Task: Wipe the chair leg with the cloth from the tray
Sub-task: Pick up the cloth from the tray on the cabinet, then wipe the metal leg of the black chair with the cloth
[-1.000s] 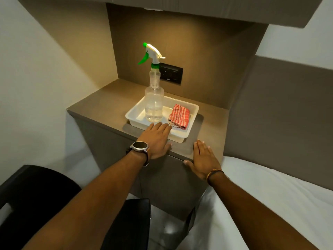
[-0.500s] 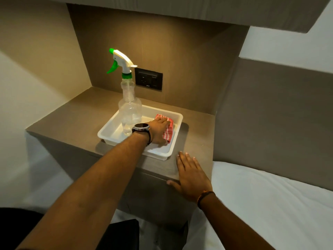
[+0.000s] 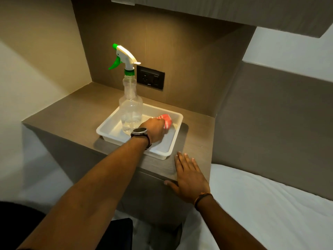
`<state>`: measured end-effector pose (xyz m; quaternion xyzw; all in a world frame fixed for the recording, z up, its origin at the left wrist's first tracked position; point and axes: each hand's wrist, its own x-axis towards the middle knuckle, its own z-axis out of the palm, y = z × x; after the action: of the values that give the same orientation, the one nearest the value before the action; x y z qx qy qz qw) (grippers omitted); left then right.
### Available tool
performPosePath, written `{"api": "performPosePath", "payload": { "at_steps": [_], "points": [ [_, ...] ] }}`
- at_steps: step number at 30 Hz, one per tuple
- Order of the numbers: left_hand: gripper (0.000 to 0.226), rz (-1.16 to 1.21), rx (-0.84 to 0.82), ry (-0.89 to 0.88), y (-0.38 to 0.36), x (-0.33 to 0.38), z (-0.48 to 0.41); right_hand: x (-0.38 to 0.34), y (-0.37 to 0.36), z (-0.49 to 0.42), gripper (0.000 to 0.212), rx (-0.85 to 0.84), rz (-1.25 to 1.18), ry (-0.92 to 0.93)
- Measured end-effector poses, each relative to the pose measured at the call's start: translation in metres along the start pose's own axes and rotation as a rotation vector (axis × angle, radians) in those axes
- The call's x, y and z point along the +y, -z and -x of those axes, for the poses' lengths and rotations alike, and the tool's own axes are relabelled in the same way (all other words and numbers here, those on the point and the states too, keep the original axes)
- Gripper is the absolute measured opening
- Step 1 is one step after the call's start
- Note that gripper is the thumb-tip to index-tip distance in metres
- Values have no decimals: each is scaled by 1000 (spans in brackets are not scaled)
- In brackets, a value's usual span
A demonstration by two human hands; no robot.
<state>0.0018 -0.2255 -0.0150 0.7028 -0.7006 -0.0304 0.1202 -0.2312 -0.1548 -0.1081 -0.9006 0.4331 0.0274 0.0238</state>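
Seen from the head camera: red-and-white striped cloth [image 3: 166, 120] lying in the far right part of a white tray [image 3: 175, 139], directly under the fingers of the left hand [image 3: 154, 129]. Left grip closed down over the near end of the cloth, fingers curled onto the fabric, only the far end of the cloth showing past the knuckles; could not tell whether the cloth had left the tray floor. Dark wristwatch [image 3: 139, 132] worn on the left wrist, forearm stretched across the tray's near rim. Clear spray bottle [image 3: 130, 109] with white head and green trigger standing upright in the tray's left half, just beside the left hand. Tray resting on a brown table [image 3: 72, 112] set into a wall niche, black socket plate [image 3: 150, 80] on the back panel behind the bottle. Right hand [image 3: 189, 177] laid flat, palm down, on the table's near right corner, just beside the tray and apart from it; fingers spread, holding nothing, thumb hooked over the front edge. Thin band [image 3: 202, 197] on the right wrist. White bed [image 3: 270, 204] to the right of the table. Dark chair [image 3: 117, 233] partly visible at the bottom edge, legs out of sight.
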Motion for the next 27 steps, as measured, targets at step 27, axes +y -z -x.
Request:
{"api": "performPosePath", "payload": {
  "at_steps": [27],
  "points": [
    [51, 938, 975, 1172, -140, 48, 621, -190, -137, 179, 70, -233, -170, 575]
  ]
}}
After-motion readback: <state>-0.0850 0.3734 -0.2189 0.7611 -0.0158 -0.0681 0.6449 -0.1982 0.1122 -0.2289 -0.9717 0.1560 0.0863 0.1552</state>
